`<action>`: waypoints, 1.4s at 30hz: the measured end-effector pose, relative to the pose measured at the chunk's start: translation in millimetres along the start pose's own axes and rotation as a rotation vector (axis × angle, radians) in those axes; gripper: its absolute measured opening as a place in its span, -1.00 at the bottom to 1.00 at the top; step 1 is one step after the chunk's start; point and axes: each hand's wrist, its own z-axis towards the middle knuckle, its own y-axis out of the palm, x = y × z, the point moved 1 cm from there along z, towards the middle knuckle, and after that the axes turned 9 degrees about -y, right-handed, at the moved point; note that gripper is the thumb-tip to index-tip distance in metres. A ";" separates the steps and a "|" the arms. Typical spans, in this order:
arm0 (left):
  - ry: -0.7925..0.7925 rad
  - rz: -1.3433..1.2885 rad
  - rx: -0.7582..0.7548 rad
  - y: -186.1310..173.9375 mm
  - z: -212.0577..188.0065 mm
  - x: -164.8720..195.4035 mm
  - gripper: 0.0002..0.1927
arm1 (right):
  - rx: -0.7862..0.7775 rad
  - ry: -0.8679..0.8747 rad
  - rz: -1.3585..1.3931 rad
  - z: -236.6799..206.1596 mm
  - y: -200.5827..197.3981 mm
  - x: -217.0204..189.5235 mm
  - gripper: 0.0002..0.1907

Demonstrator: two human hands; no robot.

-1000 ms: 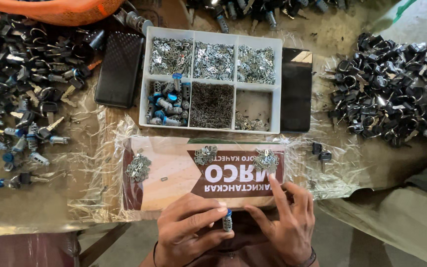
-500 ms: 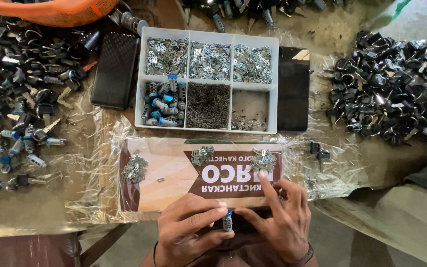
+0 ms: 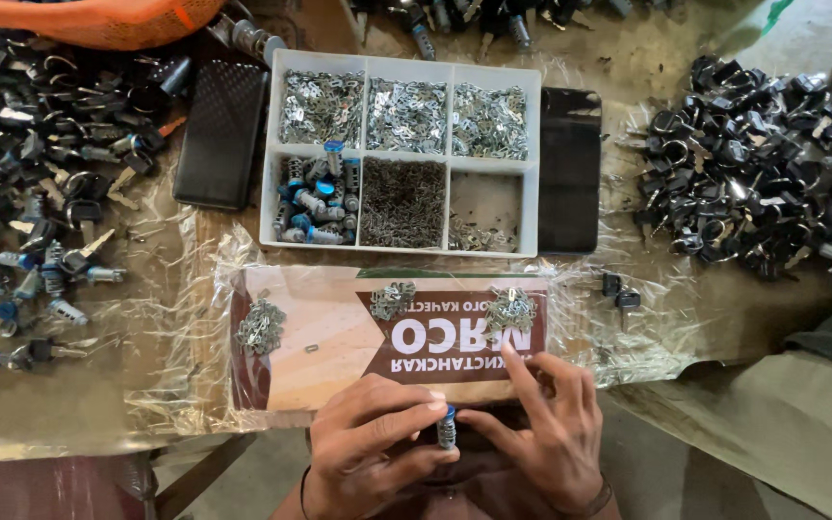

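Lock cylinder held at the near edge of a crowded surface.

A small blue-tipped cylinder [image 3: 447, 429] is pinched upright between the fingers of the left hand [image 3: 373, 443] and right hand [image 3: 541, 433], just off the near edge of the surface [image 3: 98, 404]. A brown-and-cream printed card [image 3: 339, 337] lies just beyond under clear film; a white divided tray [image 3: 532, 207] is set behind it, flanked by heaps of locks [image 3: 753, 164].

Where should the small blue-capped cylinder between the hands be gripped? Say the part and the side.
Grip the cylinder round its bare metal body below the blue cap, coming from the left hand side. It stands upright, and the right hand fingertips work at its other side.
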 end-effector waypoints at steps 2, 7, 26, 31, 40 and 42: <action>0.016 0.000 -0.008 2.5 1.3 0.2 -0.52 | -0.044 0.003 -0.017 0.3 0.7 0.7 -0.21; 0.023 0.003 -0.008 2.0 1.4 3.0 -0.51 | 0.025 -0.036 0.017 -5.3 -0.4 3.6 -0.34; 0.028 0.026 -0.008 -0.5 -12.0 13.8 -0.52 | 0.041 -0.065 -0.008 3.9 -0.7 -9.0 -0.27; 0.035 0.039 -0.027 2.6 -15.3 11.5 -0.52 | -0.073 -0.109 -0.042 10.0 3.9 -13.1 -0.31; 0.027 0.026 0.011 -1.8 -15.3 9.7 -0.53 | 0.036 -0.013 0.039 1.6 1.9 -16.2 -0.24; 0.019 0.010 0.012 0.2 -15.4 8.4 -0.54 | 0.002 -0.008 0.055 -2.1 2.0 -13.0 -0.26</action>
